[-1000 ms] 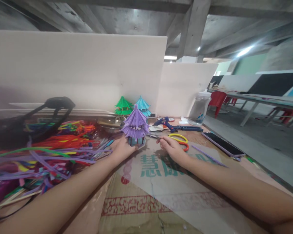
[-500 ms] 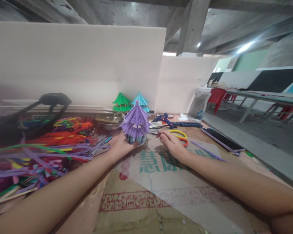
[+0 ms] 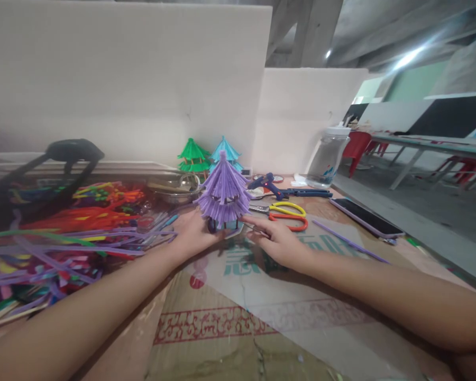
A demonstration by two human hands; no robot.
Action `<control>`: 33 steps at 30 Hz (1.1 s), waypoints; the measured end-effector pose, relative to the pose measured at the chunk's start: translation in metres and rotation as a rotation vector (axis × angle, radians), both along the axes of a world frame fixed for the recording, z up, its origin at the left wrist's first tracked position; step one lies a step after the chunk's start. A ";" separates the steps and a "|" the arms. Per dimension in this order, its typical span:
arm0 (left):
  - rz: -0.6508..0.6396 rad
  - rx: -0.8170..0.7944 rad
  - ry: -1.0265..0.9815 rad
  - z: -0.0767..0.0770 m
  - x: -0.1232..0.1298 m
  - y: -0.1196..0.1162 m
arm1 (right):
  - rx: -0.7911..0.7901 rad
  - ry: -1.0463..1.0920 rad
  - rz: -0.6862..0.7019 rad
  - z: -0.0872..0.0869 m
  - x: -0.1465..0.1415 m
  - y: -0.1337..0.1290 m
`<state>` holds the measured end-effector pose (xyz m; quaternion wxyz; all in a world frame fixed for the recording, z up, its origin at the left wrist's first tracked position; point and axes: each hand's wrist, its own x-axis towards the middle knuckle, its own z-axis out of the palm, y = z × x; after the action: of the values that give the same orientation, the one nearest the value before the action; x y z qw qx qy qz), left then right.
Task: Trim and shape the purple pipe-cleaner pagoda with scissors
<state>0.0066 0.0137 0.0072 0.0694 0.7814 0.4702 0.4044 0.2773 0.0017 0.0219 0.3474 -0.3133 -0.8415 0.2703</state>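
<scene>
A small two-tiered purple pagoda model [image 3: 225, 185], its roofs made of fuzzy pipe cleaners, stands upright on a pale base in the middle of the head view. My left hand [image 3: 194, 235] is closed on the left side of that base, with some fingers hidden behind it. Close by the base's right side is my right hand [image 3: 275, 241], its index finger reaching to the model's lower edge. A thin dark sliver shows between its fingers, too small to name. Just behind the right hand lie scissors [image 3: 287, 209] with one yellow and one red handle loop.
Green [image 3: 192, 154] and light-blue pagoda models [image 3: 224, 150] stand behind. Pipe cleaners [image 3: 99, 217] are heaped at left beside a metal bowl [image 3: 174, 189]. A glue gun [image 3: 267, 184], a clear bottle [image 3: 327, 159], a phone [image 3: 365, 218] and a purple pipe cleaner [image 3: 349, 241] lie rightward.
My right hand has come left and slightly down to the model's base, off the scissors, whose handles now show more fully. My left hand keeps its hold. The view has tilted down a little.
</scene>
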 end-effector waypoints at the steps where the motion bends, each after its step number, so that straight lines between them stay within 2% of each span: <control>1: -0.005 0.012 0.009 0.000 0.000 -0.001 | -0.021 0.004 -0.013 0.000 0.000 -0.001; 4: -0.024 0.053 0.037 0.001 0.001 -0.003 | -0.057 0.015 -0.027 0.000 -0.001 -0.005; 11: -0.043 0.088 0.065 0.004 0.003 -0.007 | 0.004 -0.048 -0.018 -0.004 -0.001 -0.007; 18: -0.004 0.017 0.106 0.006 0.003 -0.011 | -0.013 0.009 0.016 -0.001 -0.001 -0.008; 27: 0.051 -0.030 0.039 0.005 0.005 -0.008 | 0.048 0.086 -0.139 0.003 0.001 -0.008; 33: 0.061 -0.062 -0.047 0.003 0.006 -0.004 | 0.056 0.066 -0.113 0.003 0.002 -0.009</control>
<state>0.0124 0.0099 0.0104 0.0924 0.7546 0.5042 0.4096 0.2790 -0.0070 0.0244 0.3983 -0.3416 -0.8178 0.2366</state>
